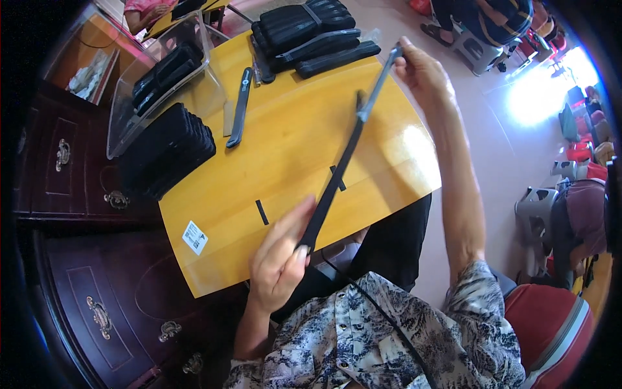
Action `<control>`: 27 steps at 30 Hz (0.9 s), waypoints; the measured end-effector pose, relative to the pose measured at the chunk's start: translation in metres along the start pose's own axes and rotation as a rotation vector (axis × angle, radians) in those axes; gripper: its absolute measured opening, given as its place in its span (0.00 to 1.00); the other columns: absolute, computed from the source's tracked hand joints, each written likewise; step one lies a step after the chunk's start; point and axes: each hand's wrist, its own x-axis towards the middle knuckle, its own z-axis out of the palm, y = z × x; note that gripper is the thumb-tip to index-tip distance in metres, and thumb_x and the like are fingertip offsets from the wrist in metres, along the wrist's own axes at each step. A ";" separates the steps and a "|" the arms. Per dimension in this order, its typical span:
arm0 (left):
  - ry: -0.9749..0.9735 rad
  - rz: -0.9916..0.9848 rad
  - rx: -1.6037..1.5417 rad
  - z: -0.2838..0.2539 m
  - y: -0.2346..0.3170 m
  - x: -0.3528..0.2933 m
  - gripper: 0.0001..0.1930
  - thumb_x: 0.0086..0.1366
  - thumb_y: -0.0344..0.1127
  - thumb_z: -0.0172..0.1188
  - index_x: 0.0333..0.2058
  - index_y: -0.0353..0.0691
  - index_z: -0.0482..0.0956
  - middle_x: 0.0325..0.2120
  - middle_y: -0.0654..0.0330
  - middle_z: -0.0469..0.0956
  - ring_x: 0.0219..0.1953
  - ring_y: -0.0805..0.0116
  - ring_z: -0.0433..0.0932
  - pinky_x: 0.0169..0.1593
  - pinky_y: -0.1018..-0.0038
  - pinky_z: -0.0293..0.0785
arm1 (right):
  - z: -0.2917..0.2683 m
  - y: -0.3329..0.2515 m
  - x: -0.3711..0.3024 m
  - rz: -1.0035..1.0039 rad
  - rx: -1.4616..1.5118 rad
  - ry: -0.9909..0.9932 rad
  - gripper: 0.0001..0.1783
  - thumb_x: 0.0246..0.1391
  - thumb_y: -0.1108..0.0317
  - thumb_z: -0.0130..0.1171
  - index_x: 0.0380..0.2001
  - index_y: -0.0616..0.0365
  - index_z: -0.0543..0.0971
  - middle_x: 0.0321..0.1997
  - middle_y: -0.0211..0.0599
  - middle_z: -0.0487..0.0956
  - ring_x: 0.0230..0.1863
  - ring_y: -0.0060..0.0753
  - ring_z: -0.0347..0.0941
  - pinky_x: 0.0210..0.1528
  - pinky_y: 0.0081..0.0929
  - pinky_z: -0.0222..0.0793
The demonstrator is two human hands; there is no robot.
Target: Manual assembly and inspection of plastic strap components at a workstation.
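A long black strap (343, 159) stretches diagonally above the yellow wooden board (285, 162) on my lap. My left hand (280, 256) pinches its near end at the board's front edge. My right hand (424, 71) grips its far end, raised over the board's far right corner. Partway along, a second short black piece (360, 104) branches off the strap. Two small black strips lie flat on the board: one (261, 212) left of the strap, one (337, 178) partly under it.
Stacks of black straps sit at the board's far edge (304, 29) and left edge (167, 152). A single strap (240, 107) lies beside a clear plastic box (162, 78). Dark wooden drawers (97, 279) stand at left. Plastic stools and other people sit at right and far.
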 end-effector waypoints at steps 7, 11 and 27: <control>0.298 -0.217 -0.214 -0.021 -0.011 -0.075 0.18 0.61 0.30 0.46 0.44 0.23 0.76 0.50 0.43 0.75 0.44 0.62 0.81 0.29 0.84 0.72 | -0.072 -0.020 0.047 0.014 0.004 -0.071 0.15 0.63 0.59 0.55 0.30 0.61 0.75 0.24 0.33 0.78 0.22 0.20 0.74 0.28 0.15 0.76; 0.368 -0.147 -0.193 -0.013 -0.036 -0.066 0.18 0.65 0.32 0.44 0.47 0.23 0.73 0.53 0.42 0.72 0.48 0.56 0.80 0.32 0.83 0.74 | -0.044 -0.006 0.011 0.129 -0.082 -0.105 0.16 0.64 0.58 0.53 0.32 0.61 0.76 0.23 0.31 0.79 0.21 0.19 0.75 0.28 0.14 0.77; 0.208 -0.272 -0.253 0.002 -0.049 -0.036 0.19 0.69 0.34 0.43 0.53 0.28 0.71 0.52 0.50 0.74 0.51 0.60 0.78 0.40 0.79 0.73 | -0.025 0.074 0.001 0.024 -0.435 0.186 0.11 0.62 0.67 0.54 0.38 0.67 0.74 0.26 0.39 0.79 0.21 0.24 0.77 0.23 0.19 0.78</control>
